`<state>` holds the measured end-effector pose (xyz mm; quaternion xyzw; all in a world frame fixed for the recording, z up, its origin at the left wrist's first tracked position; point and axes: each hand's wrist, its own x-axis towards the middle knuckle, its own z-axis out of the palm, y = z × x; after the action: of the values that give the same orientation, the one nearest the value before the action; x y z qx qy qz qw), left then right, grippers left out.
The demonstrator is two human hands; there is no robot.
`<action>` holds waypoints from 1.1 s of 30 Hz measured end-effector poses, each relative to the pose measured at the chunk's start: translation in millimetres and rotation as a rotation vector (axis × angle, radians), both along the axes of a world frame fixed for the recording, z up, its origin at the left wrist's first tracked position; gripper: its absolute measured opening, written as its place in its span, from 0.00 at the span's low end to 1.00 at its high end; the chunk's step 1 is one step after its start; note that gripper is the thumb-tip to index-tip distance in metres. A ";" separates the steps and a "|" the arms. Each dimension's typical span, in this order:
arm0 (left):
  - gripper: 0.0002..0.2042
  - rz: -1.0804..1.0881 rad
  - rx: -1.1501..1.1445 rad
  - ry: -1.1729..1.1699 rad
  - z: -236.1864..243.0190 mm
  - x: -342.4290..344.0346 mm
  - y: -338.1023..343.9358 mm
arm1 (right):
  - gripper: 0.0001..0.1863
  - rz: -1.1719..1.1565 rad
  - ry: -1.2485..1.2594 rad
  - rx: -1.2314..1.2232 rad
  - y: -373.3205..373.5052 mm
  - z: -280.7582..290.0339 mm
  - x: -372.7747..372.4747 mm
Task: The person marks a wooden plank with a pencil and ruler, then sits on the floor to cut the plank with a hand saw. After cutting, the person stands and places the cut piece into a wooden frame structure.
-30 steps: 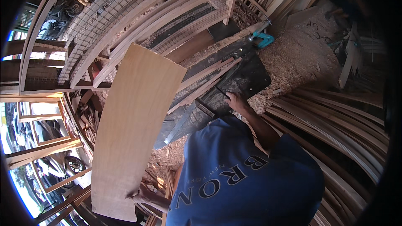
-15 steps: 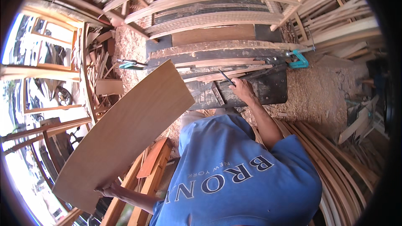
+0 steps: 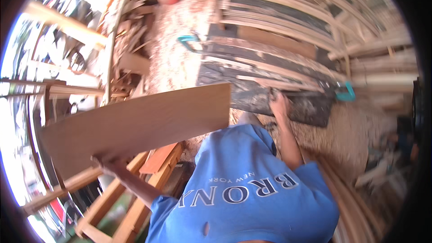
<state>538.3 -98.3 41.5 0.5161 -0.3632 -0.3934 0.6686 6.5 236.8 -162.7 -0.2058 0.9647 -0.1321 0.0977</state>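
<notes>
Holding step: left hand [image 3: 105,164] pinches tan rectangular wooden board [image 3: 150,119] extending rightward; next move likely needs steadiness; right hand [image 3: 280,104] grip unclear.

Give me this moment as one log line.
Left hand: holding wooden board | Right hand: at black workbench, grip blurred | Nearby: teal clamp

"Floor?"
"Wood shavings [image 3: 173,60] ahead-left of me, brightly lit; more to my right, duller."
"Furniture?"
"Low black bench [image 3: 310,110] before me. Slatted wooden frame [image 3: 279,1] beyond."
"Sides?"
"Left: scrap wood [image 3: 135,40], heaped. Right: long timber [image 3: 344,200], blurred."
"Light?"
"Strong white glare [image 3: 15,153] on my left; far right dim."
</notes>
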 end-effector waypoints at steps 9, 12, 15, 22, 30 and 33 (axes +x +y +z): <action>0.16 -0.100 -0.068 0.263 8.4 -62.1 -100.6 | 0.19 -0.020 -0.071 0.180 7.1 -35.8 40.5; 0.16 -0.220 0.029 0.184 16.3 -100.8 -128.1 | 0.18 -0.112 -0.148 -0.075 24.6 -26.1 40.5; 0.12 -0.380 0.017 0.128 21.4 -137.2 -142.0 | 0.18 -0.128 -0.325 -0.468 54.3 -4.7 40.6; 0.14 -0.646 -0.029 0.204 26.4 -229.1 -143.0 | 0.13 -0.093 -0.109 -0.851 135.3 99.2 46.0; 0.18 -0.860 0.049 0.123 27.5 -326.5 -117.2 | 0.17 -0.240 -0.072 -1.518 98.5 201.9 25.7; 0.18 -1.006 0.012 0.208 44.3 -366.7 -78.4 | 0.11 0.037 -0.096 -1.502 29.0 216.6 -8.4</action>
<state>171.6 -176.7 85.8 0.2393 -0.4958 -0.7178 0.4263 -1.9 265.8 53.9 -0.2271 0.6065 -0.7616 -0.0247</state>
